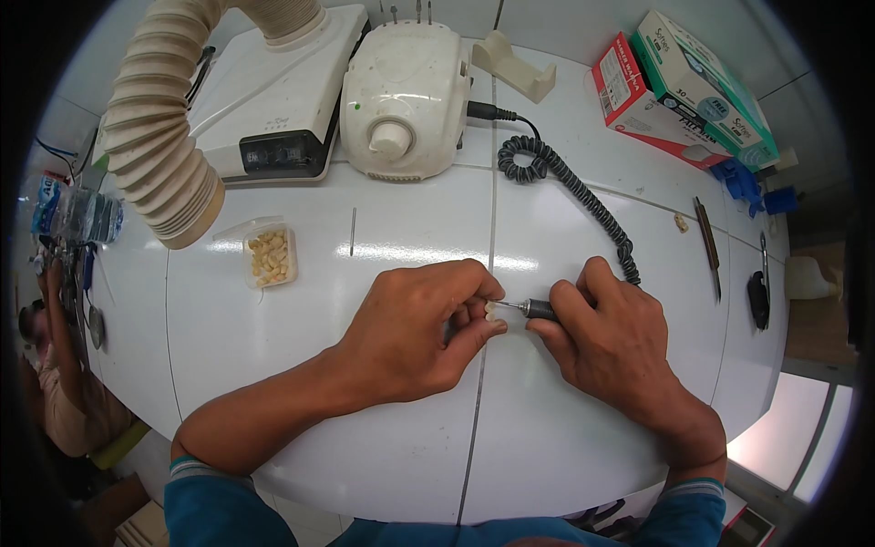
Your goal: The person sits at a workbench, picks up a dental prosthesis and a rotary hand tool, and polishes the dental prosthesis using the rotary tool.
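In from the near edge of the tabletop, I have the left hand pinching a small pale piece in its grip, the right hand grasping a rotary handpiece, tip at the piece. Beyond, a white control unit stands near the far edge.

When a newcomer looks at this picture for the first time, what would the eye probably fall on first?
Probably on the middle, where the left hand pinches a small pale piece and the right hand holds a drill with its tip at that piece. Next may come the thick ribbed hose at upper left and the bright boxes at upper right.
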The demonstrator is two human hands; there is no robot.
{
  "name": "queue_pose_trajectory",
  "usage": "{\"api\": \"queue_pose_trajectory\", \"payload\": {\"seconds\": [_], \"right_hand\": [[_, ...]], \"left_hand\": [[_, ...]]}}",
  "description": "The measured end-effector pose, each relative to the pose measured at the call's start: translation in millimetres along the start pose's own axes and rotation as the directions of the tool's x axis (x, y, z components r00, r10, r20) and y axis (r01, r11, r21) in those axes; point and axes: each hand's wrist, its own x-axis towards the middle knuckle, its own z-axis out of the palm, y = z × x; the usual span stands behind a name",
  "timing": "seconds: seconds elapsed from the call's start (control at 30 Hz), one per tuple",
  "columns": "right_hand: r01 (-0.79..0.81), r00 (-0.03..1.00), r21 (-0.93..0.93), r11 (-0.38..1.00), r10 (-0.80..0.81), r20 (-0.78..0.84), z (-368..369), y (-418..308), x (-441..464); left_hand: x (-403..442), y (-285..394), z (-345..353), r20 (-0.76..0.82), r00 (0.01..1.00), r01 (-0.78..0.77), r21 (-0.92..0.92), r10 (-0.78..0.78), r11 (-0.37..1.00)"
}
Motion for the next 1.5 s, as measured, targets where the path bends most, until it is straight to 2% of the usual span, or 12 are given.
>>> {"api": "queue_pose_trajectory", "payload": {"seconds": [1.5], "right_hand": [[0.009, 1.000, 0.021, 1.000, -0.009, 0.017, -1.1, 1.5, -0.6]], "left_hand": [[-0.1, 1.6, -0.6, 0.017, 0.999, 0.038, -0.020, -0.038, 0.999]]}}
